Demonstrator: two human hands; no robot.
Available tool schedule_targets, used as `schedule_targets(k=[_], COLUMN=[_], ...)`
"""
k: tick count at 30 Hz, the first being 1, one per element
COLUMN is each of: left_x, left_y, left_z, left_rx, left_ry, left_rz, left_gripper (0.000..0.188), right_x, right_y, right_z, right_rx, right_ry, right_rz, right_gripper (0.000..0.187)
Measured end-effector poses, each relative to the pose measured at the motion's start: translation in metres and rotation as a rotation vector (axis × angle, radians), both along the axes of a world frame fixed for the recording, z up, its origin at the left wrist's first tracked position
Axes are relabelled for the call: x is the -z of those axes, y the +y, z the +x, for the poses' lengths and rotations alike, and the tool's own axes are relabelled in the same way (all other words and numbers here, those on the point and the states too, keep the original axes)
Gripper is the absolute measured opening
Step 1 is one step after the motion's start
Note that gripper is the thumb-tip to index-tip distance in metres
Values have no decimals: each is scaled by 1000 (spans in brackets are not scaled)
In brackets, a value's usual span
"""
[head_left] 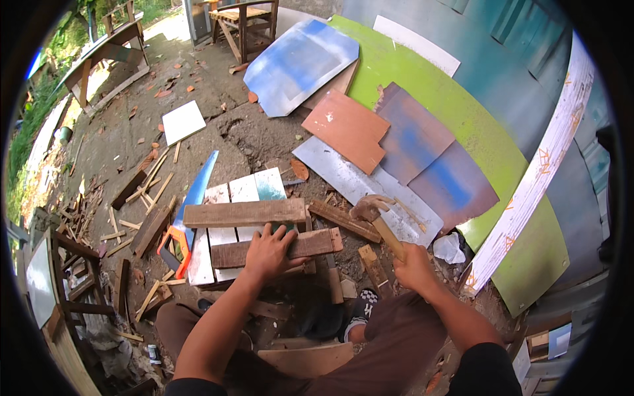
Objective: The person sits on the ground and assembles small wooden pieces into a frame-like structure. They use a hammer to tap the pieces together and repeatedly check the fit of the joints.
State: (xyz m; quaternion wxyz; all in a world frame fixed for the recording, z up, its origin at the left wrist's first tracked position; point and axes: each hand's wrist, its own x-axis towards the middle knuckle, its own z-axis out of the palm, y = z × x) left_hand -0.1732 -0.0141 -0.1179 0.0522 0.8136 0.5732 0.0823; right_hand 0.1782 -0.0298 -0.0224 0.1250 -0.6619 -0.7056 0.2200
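Note:
My right hand [414,267] is wrapped round the wooden handle of a claw hammer [389,239], its head raised in front of me on the right. My left hand [266,252] lies over a short brown wood block [228,255], fingers bent across its far side and thumb along the near side. Just beyond it a second wood block [244,214] runs nearly parallel, close to my fingertips. Both blocks lie across a low surface of white-painted slats [200,256]. What is under my left palm is hidden.
A handsaw [198,185] with an orange handle leans at the slats' left. Scrap sticks [150,191] litter the ground there. Painted sheets [347,129] and a green panel [422,86] lie to the right, beside a long white plank [528,188]. A wooden chair [244,26] stands far off.

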Motion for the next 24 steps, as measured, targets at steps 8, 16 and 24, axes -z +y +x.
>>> schedule_targets(k=[8,16,24], left_x=[12,0,6], left_y=[-2,1,-1], left_z=[-2,4,4], left_rx=[-2,-19,-21], left_ry=[-47,41,4], left_rz=[22,-79,-4], left_gripper=[75,75,76], right_x=[-69,3,-62], right_y=[11,-29,5], right_z=[-22,-29,-32], right_rx=[248,-3,212], right_ry=[528,-48,411], right_rz=[607,-142,494], right_gripper=[23,28,22])
